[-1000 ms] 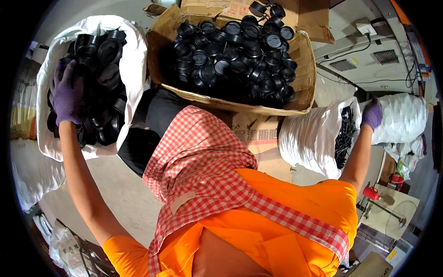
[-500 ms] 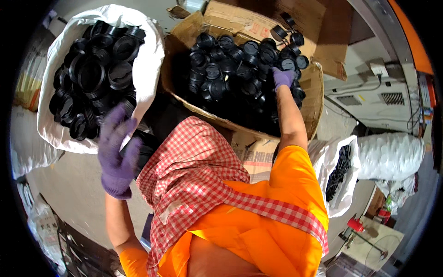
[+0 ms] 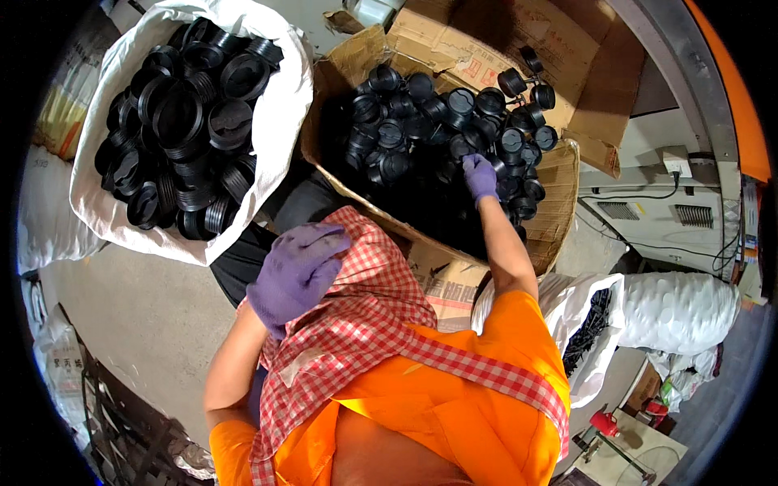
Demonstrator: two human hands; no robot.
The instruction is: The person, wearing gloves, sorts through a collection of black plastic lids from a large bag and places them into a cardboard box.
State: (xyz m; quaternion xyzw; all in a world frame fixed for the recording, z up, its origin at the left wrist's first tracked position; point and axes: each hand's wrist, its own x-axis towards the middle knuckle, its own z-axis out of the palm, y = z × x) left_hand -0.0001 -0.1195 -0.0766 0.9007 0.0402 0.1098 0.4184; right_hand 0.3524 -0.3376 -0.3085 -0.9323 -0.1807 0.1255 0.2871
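My right hand (image 3: 481,178), in a purple glove, reaches into the cardboard box (image 3: 559,212). Its fingers are closed on a round black plastic cap (image 3: 460,147) among many like it; the grip is partly hidden. My left hand (image 3: 298,274), also gloved in purple, hovers over my red checked apron (image 3: 365,324). Its fingers bend loosely, and no object shows in them. To the left stands a white woven sack (image 3: 284,113) filled with larger-looking black threaded caps (image 3: 178,113).
Right of the box is a smaller white sack (image 3: 612,312) of thin black pieces, beside a bulging white sack (image 3: 681,312). A grey cabinet (image 3: 656,211) with vents and a cable stands at the right. White sacks (image 3: 53,211) line the left side.
My left hand has moved away from the white sack, rightward to above the apron, its spread fingers now bent. My right hand has shifted slightly left and down within the box.
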